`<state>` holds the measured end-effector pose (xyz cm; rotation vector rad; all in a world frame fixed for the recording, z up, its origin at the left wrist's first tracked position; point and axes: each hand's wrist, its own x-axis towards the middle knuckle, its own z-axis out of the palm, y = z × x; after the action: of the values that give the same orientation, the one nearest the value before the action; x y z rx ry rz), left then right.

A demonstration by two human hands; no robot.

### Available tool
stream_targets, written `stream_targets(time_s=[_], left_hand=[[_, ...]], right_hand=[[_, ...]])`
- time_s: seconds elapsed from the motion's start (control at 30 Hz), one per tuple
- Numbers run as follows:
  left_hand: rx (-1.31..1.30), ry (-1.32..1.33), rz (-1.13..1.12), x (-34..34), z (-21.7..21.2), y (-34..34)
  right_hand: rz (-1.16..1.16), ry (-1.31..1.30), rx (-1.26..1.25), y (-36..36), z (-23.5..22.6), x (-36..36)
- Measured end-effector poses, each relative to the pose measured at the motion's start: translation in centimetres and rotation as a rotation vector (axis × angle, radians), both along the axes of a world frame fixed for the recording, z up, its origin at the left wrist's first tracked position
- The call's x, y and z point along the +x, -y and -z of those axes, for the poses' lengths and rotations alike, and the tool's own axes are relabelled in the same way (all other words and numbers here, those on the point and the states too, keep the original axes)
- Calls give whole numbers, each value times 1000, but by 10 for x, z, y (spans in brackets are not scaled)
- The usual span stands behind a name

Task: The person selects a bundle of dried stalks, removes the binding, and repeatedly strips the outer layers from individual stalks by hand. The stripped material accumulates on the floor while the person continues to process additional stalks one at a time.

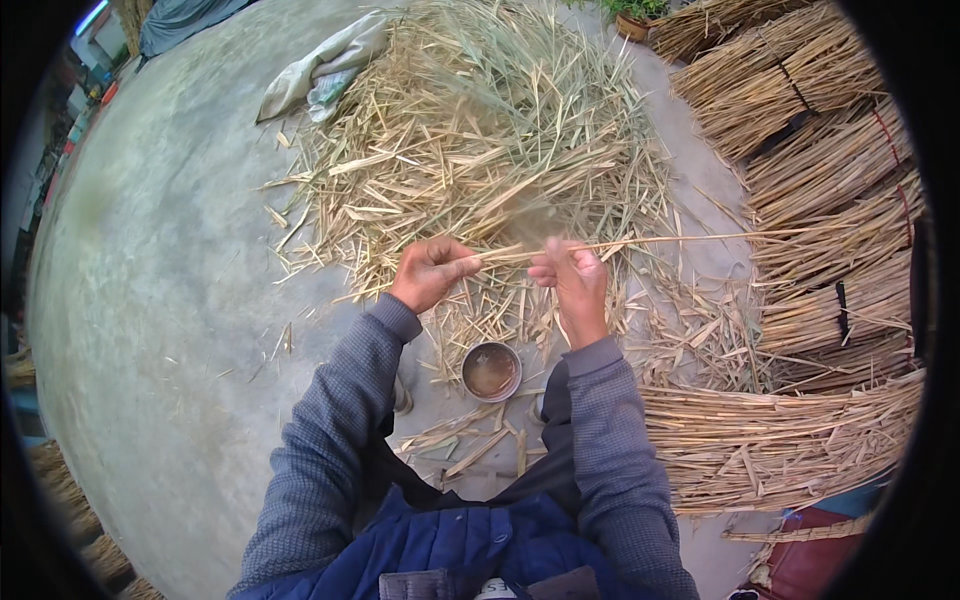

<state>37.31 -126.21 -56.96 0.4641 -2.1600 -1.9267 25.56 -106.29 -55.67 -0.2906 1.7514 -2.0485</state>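
Observation:
A long, thin dry reed stalk (680,239) runs from between my hands out to the right, over the bundles there. My left hand (430,272) is closed, thumb and fingers pinching the pale end at the left. Close by on the right, my right hand (574,285) closes round the same stalk with thumb and fingertips. The short stretch between the hands blends into the litter behind it. Under both hands, a big heap of dry husks and leaf strips (430,180) covers the floor. A small round metal bowl (517,385) sits between my feet.
Tied reed bundles (830,230) are stacked on the right, and a loose pile of stalks (780,440) lies nearer me. A pale sack (325,70) rests at the heap's far left edge. A potted plant (632,22) stands at the back. Grey concrete floor (170,300) spreads to the left.

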Motion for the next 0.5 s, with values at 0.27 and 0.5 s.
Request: stream_targets(time_s=[0.27, 0.5], left_hand=[[96, -90, -40, -15, 19, 21], [-756, 166, -235, 8, 32, 82]], right_hand=[[-6, -20, 38, -2, 6, -19], [114, -16, 79, -33, 1, -32]])
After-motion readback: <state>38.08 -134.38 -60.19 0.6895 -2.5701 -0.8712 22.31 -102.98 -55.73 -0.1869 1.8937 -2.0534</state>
